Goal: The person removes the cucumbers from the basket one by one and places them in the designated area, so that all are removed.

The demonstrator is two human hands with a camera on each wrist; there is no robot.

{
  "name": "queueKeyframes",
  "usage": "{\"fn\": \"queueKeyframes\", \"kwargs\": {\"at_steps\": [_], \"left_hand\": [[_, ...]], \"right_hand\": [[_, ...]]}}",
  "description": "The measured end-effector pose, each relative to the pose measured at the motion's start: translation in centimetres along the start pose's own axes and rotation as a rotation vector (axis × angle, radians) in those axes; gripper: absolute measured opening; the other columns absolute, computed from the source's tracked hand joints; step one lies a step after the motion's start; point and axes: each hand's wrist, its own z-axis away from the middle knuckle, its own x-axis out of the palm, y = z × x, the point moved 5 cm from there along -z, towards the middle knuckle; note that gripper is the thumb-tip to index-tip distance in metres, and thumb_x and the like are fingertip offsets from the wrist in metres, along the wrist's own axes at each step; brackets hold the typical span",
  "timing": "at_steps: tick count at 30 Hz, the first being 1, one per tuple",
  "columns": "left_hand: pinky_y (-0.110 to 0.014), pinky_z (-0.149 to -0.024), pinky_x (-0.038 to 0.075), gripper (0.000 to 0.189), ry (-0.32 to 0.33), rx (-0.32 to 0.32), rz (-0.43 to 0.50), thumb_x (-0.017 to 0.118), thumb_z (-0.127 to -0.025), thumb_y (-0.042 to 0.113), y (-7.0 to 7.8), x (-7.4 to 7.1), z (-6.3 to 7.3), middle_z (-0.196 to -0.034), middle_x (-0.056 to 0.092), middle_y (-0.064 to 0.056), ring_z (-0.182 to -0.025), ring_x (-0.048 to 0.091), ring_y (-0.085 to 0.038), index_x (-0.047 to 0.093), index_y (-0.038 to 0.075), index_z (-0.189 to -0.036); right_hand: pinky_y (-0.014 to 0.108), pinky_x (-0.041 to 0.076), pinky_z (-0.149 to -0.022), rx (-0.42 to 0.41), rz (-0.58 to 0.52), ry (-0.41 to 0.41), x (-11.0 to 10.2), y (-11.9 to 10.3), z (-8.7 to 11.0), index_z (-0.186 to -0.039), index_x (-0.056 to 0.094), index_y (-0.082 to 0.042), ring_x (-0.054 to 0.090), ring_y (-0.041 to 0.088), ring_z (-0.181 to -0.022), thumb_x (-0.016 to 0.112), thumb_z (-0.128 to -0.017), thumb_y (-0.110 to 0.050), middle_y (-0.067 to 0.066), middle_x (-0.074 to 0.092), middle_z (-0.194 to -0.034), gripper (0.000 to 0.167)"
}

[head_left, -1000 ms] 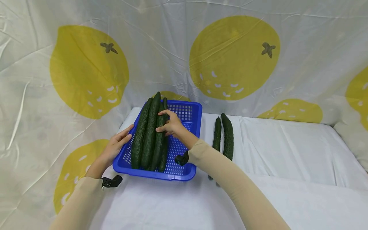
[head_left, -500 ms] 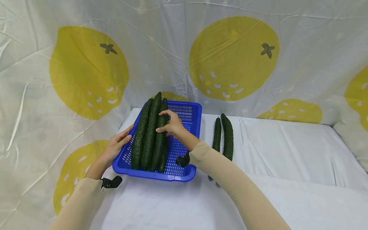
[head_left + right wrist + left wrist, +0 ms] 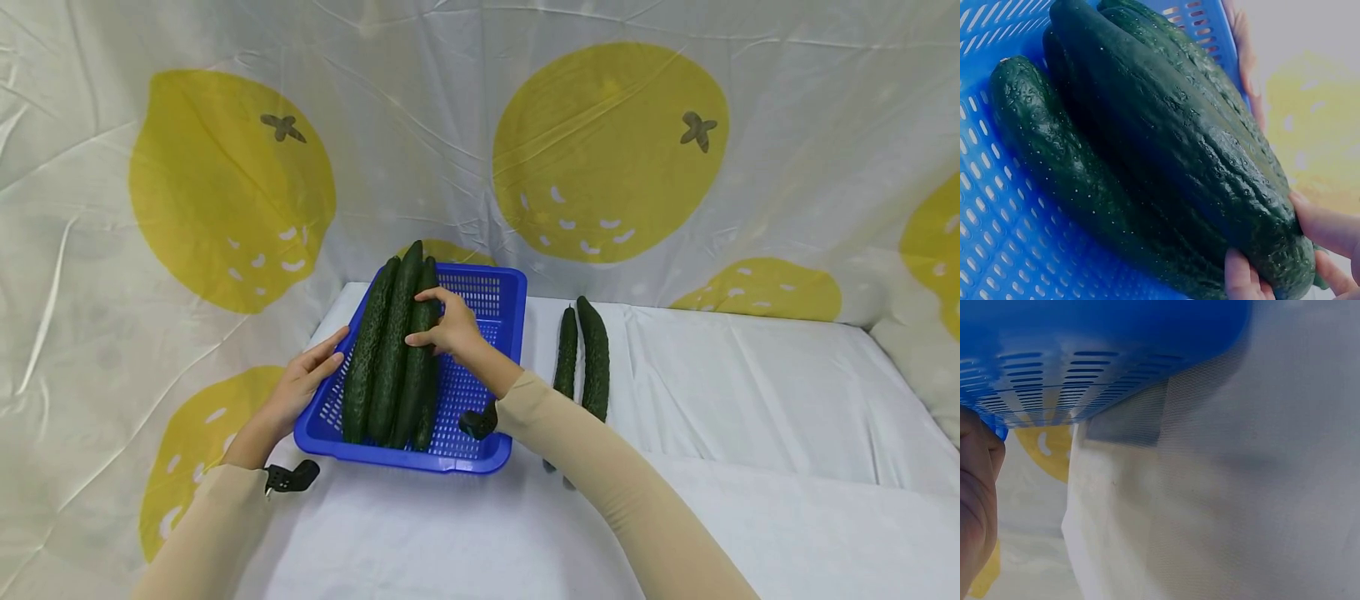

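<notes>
A blue slotted plastic basket (image 3: 468,454) stands at the middle-left of the table, with several dark green bumpy cucumbers (image 3: 363,375) lying lengthwise in its left half. My right hand (image 3: 448,323) reaches into the basket and pinches a cucumber (image 3: 1197,144) between thumb and fingers. In the right wrist view the grip is near one end of that cucumber, and a smaller cucumber (image 3: 1054,144) lies beside it. My left hand (image 3: 303,379) rests against the outside of the basket's left rim with fairly straight fingers. The left wrist view shows only part of this hand (image 3: 975,487).
Two more cucumbers (image 3: 595,358) lie side by side on the white tablecloth (image 3: 735,392) right of the basket, partly hidden by my right sleeve (image 3: 592,450). Behind the table hangs a pale curtain (image 3: 420,125) with yellow lemon prints, and it also runs down the left side.
The upper end of the cucumber under my right hand has shifted slightly. Both hands and the basket stay almost in the same place.
</notes>
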Motion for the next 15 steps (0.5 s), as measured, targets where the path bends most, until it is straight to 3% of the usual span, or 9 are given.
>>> {"fn": "queueKeyframes", "kwargs": {"at_steps": [9, 15], "left_hand": [[-0.031, -0.075, 0.059, 0.055, 0.012, -0.014, -0.021, 0.042, -0.109, 0.024, 0.2, -0.07, 0.15, -0.132, 0.053, 0.002, -0.097, 0.068, -0.011, 0.023, 0.011, -0.159], [-0.031, -0.074, 0.059, 0.055, 0.007, -0.007, -0.017, 0.042, -0.109, 0.023, 0.23, -0.02, 0.11, -0.128, 0.055, 0.005, -0.096, 0.068, -0.011, 0.023, 0.01, -0.159]], "right_hand": [[0.052, 0.058, -0.069, 0.039, -0.063, -0.014, -0.62, 0.43, 0.0, -0.131, 0.063, -0.017, 0.054, 0.022, -0.059, 0.085, -0.074, 0.006, 0.019, 0.06, -0.113, 0.065], [0.045, 0.059, -0.063, 0.07, -0.08, -0.021, -1.01, 0.51, -0.01, -0.131, 0.063, -0.019, 0.054, 0.019, -0.058, 0.085, -0.074, 0.006, 0.019, 0.056, -0.119, 0.065]]}}
